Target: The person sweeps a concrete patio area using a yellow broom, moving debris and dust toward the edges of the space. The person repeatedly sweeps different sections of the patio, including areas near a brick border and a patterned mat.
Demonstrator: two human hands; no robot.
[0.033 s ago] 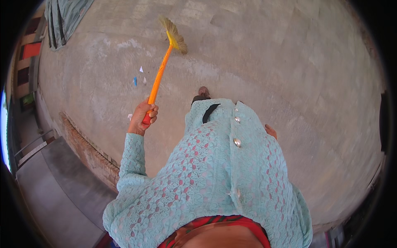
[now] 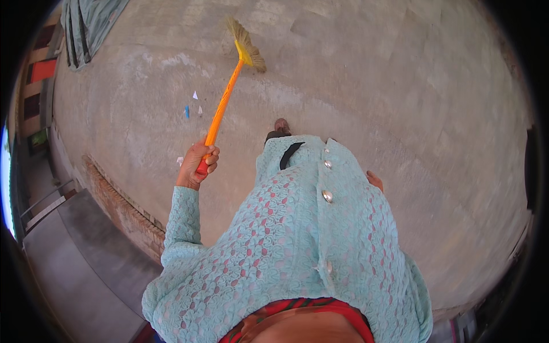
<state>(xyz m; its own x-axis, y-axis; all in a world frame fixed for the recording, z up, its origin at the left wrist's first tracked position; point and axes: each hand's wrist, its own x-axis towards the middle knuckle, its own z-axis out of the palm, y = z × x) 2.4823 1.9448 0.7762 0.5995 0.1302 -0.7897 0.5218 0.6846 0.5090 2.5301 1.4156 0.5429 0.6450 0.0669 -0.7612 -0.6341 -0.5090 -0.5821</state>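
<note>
My left hand [image 2: 197, 163] is closed round the lower end of an orange broom handle, near its red tip. The broom [image 2: 222, 108] slants up and slightly right, away from me. Its yellow collar and spread straw bristles are over the concrete floor at the top. Left of the handle lie a blue scrap [image 2: 186, 111] and two small pale paper bits [image 2: 195, 95]. Another pale scrap [image 2: 180, 160] is just beside my left wrist. My right hand [image 2: 374, 180] hangs at my right side, mostly hidden by my pale blue lace cardigan; its fingers cannot be made out.
Grey concrete floor [image 2: 412, 103] spreads ahead and to the right. A low brick edge [image 2: 123, 203] runs along the left, with a grey ledge [image 2: 74, 257] beyond it. A grey cloth or tarp [image 2: 91, 28] lies at the far left. My brown shoe [image 2: 281, 126] shows below the broom.
The broom's bristle end has swung slightly to the right, while my left hand stays almost in place. The scraps and my right hand look unmoved.
</note>
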